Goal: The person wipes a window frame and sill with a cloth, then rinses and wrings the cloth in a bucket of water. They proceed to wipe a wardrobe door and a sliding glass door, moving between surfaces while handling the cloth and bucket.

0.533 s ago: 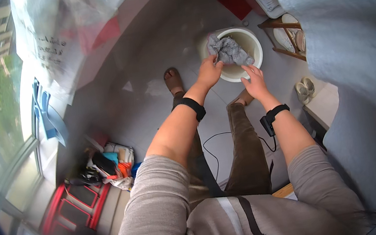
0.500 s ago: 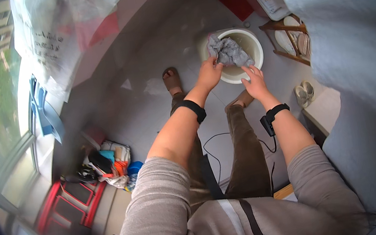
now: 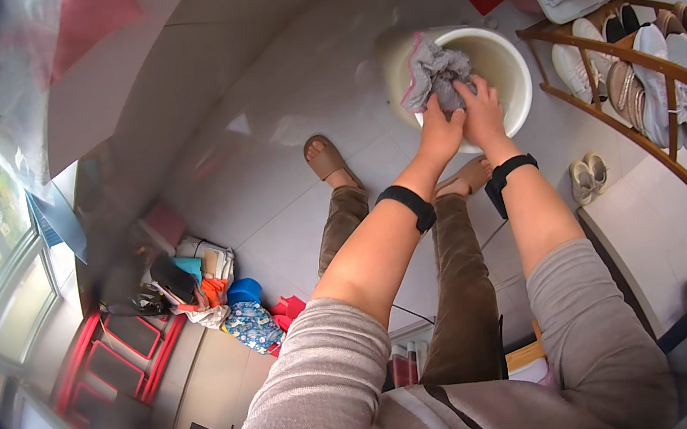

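Note:
A crumpled grey cloth (image 3: 440, 72) with a pink edge hangs over the left part of a white bucket (image 3: 524, 77) on the floor. My left hand (image 3: 442, 131) grips the cloth's near end, its thumb and fingers closed on the fabric. Close beside it, my right hand (image 3: 481, 110) has its fingers curled onto the same bunched end. Both hands are above the bucket's near side, almost touching each other. Each wrist wears a black band. The bucket's inside looks pale, and I cannot make out how much it holds.
A wooden shoe rack (image 3: 658, 72) with several pairs of shoes stands right of the bucket. Pale shoes (image 3: 589, 177) sit on the floor nearby. My sandalled feet are close to the bucket. Bags and cloths (image 3: 195, 286) lie at the left beside a red-framed item (image 3: 116, 360).
My hands have come together, and the cloth is more bunched between them. The view has shifted; the pale blue sheet at the right no longer covers the shoe rack.

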Demonstrator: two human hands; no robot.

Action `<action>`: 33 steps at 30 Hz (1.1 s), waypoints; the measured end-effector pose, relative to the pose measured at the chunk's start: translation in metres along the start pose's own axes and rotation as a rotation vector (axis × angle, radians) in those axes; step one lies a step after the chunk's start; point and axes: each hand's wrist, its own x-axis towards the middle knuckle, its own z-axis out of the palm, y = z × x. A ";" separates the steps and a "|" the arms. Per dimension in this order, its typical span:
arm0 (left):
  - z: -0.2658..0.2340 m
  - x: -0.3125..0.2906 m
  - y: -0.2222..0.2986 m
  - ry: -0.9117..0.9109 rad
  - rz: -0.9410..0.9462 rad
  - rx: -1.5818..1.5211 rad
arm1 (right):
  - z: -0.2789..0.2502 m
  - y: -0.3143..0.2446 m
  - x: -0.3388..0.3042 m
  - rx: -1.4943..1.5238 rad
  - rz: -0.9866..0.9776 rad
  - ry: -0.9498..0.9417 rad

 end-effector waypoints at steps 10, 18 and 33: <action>0.006 0.010 0.040 -0.049 -0.389 -0.723 | -0.071 -0.035 -0.034 1.048 0.177 0.094; 0.034 0.025 0.042 -0.031 -0.392 -1.016 | -0.134 -0.080 -0.077 0.912 0.024 0.084; 0.012 0.000 0.082 0.089 -0.256 -0.623 | -0.068 -0.005 0.015 0.261 0.059 0.215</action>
